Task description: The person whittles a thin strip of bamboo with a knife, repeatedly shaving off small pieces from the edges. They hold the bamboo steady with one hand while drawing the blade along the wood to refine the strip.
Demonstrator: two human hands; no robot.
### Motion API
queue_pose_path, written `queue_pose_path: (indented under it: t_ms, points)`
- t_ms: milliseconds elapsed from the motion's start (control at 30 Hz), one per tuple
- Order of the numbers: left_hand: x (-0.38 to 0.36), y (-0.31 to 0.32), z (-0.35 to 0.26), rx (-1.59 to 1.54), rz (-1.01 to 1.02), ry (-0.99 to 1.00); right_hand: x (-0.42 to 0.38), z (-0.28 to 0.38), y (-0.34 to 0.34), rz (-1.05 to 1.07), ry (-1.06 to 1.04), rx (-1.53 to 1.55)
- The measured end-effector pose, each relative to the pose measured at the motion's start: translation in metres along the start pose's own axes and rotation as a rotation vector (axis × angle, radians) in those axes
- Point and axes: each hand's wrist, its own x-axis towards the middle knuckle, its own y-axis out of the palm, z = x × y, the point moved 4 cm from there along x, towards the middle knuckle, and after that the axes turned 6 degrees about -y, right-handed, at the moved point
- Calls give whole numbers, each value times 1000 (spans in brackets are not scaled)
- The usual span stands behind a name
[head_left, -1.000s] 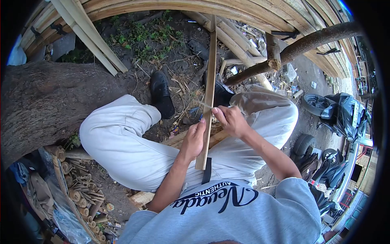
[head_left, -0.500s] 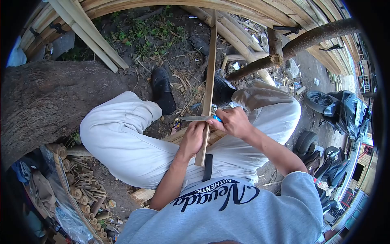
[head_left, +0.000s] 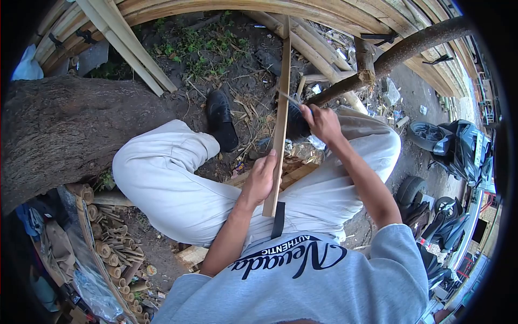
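A long, narrow bamboo strip (head_left: 281, 119) runs from my lap away toward the stacked bamboo at the far side. Near its close end, my left hand (head_left: 261, 181) is wrapped round it, thumb along the edge. My right hand (head_left: 324, 123) grips a knife whose handle is mostly hidden in the fist. The knife's blade (head_left: 290, 99) points up and left and lies across the strip, well beyond my left hand. Below, a wooden block (head_left: 299, 173) shows between my thighs.
A thick tree trunk (head_left: 81, 135) lies on the left. Cut bamboo pieces (head_left: 116, 254) are stacked at the lower left. A branch pole (head_left: 399, 62) slants in from the upper right, with a parked motorbike (head_left: 458, 148) further right. Split bamboo (head_left: 216, 8) curves across the top.
My right hand has moved with the knife away from my body, from beside my left hand to further up the strip. My left hand still holds the strip's near end.
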Motion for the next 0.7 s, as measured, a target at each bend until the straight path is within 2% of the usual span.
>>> queue_pose_path:
  t_ms: [33,67,133,167,233,267,300,400,433,467,533,567,633,700]
  points:
    - [-4,4,-5,-38,58,-36,9,-29,4,-22,78,135]
    - [-2,7,-13,-37,67,-26,15,-28,2,-32,76,126]
    - [-5,7,-16,-260,109,-87,16,-6,7,-43,141,210]
    - [-4,2,-16,-252,186,-86,10,11,6,-4,135,222]
    - [-3,1,-17,-230,146,-85,-11,60,-15,64,-14,323]
    - [-3,-1,-17,-204,100,-93,-23,72,-17,111,-159,277]
    - [-3,1,-16,-213,38,-118,-34,87,-26,144,-215,219]
    - [-2,3,-16,-143,14,-56,-51,101,-41,156,-354,189]
    - [-2,0,-14,-74,23,-64,-51,95,-38,154,-385,95]
    - [1,1,-11,-76,26,-69,-48,85,-34,159,-380,94]
    - [2,3,-19,342,-27,346,-28,55,-20,156,-315,-6]
    - [6,1,-9,444,-2,320,-10,30,-12,141,-207,-33]
    - [6,7,-6,406,6,223,31,-19,5,102,-37,-20]
    - [7,6,-9,401,13,206,49,-32,9,102,77,109]
